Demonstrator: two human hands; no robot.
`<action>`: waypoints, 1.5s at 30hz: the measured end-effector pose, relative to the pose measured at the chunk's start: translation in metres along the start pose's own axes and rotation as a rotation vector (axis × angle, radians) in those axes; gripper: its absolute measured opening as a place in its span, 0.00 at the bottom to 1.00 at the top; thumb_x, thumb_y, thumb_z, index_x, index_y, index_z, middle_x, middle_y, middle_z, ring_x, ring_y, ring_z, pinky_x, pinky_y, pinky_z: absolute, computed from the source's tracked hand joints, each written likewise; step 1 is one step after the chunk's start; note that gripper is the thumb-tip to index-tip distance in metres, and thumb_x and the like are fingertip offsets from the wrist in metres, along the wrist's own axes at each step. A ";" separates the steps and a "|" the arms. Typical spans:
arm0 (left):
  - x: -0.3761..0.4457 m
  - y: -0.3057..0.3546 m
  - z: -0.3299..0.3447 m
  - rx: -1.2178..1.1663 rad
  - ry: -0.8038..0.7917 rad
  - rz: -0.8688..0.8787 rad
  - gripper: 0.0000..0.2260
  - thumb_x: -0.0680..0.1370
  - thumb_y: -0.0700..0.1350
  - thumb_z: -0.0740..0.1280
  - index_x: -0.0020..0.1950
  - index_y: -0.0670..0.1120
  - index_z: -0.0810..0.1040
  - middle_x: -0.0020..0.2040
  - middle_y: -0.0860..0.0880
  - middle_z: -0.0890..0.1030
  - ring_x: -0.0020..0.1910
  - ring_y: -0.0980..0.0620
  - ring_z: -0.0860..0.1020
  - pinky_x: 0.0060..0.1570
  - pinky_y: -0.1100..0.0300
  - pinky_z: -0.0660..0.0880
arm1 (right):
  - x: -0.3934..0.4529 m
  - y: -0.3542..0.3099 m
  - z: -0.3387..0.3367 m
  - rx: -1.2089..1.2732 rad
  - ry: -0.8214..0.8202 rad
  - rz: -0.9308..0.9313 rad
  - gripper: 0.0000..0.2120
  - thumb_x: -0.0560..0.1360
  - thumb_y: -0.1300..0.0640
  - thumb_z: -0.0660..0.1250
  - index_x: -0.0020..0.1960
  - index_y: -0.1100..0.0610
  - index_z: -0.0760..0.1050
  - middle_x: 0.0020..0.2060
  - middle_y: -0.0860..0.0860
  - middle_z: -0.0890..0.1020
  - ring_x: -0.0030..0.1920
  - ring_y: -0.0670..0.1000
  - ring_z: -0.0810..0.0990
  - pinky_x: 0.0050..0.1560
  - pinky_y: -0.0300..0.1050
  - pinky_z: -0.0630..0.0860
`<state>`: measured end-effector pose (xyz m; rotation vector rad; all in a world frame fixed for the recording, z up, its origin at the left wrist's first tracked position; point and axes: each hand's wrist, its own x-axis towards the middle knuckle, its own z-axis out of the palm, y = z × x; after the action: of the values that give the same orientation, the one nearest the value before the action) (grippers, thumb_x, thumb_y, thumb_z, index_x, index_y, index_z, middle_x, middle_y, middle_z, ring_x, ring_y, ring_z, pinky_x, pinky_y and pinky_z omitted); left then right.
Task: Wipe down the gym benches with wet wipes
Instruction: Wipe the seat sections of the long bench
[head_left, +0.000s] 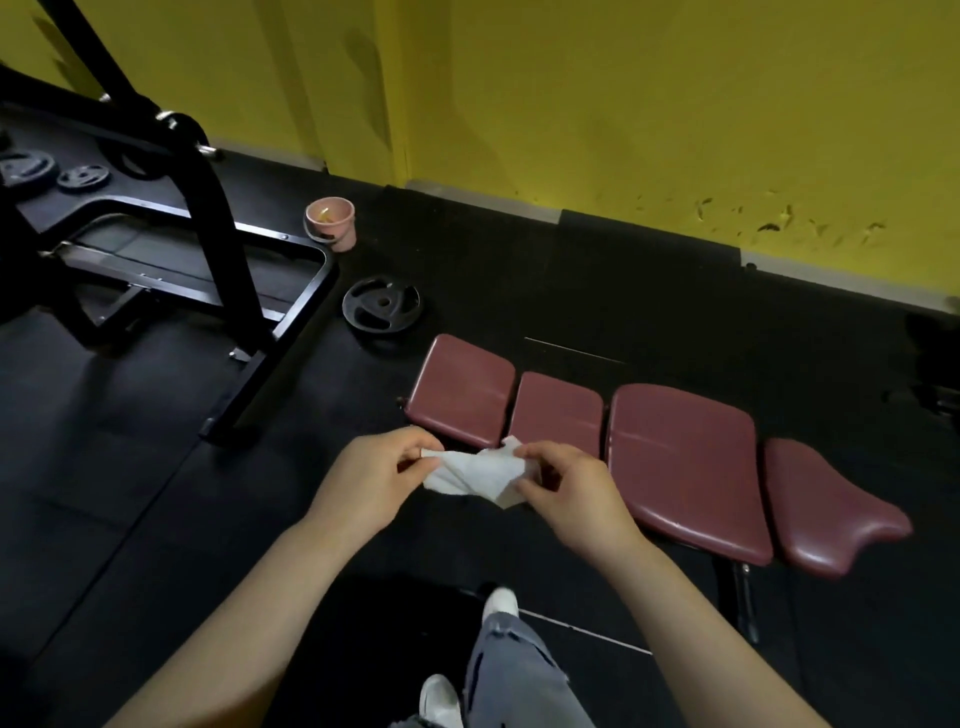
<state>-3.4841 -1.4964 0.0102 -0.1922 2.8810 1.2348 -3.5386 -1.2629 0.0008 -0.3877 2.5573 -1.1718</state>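
Wet wipe (475, 470): pinched at opposite edges by left hand (371, 475) and right hand (569, 493), seemingly for unfolding, above maroon bench (680, 457).

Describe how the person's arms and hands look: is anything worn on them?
Both forearms are bare up to the frame's edge, with no sleeves showing. The left hand and the right hand wear no gloves. No ring, watch or bracelet is visible on either one.

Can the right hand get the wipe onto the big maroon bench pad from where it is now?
Probably yes: the right hand pinches the wipe with the left hand, beside the large pad, and nothing lies between.
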 end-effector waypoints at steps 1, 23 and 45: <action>0.011 -0.002 0.000 0.053 0.021 0.043 0.04 0.77 0.47 0.70 0.49 0.55 0.82 0.44 0.61 0.79 0.45 0.63 0.79 0.43 0.68 0.74 | 0.011 0.001 -0.002 -0.080 0.007 -0.059 0.09 0.75 0.56 0.71 0.55 0.50 0.81 0.47 0.43 0.77 0.47 0.43 0.76 0.48 0.28 0.69; 0.230 -0.033 0.079 0.194 0.000 0.188 0.10 0.77 0.49 0.64 0.53 0.50 0.82 0.52 0.55 0.83 0.50 0.55 0.80 0.54 0.57 0.75 | 0.262 0.029 0.019 1.109 -0.135 0.760 0.15 0.80 0.50 0.64 0.47 0.62 0.81 0.42 0.61 0.85 0.41 0.57 0.84 0.50 0.55 0.79; 0.356 -0.279 0.140 -0.070 -0.267 -0.498 0.18 0.79 0.42 0.64 0.69 0.50 0.71 0.60 0.56 0.75 0.54 0.58 0.75 0.55 0.61 0.73 | 0.483 0.230 0.125 0.034 0.380 0.711 0.13 0.79 0.60 0.61 0.58 0.62 0.79 0.51 0.60 0.83 0.54 0.59 0.80 0.49 0.43 0.71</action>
<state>-3.8122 -1.6260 -0.3053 -0.6440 2.3612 1.1560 -3.9620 -1.3787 -0.3297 0.7660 2.5954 -1.0622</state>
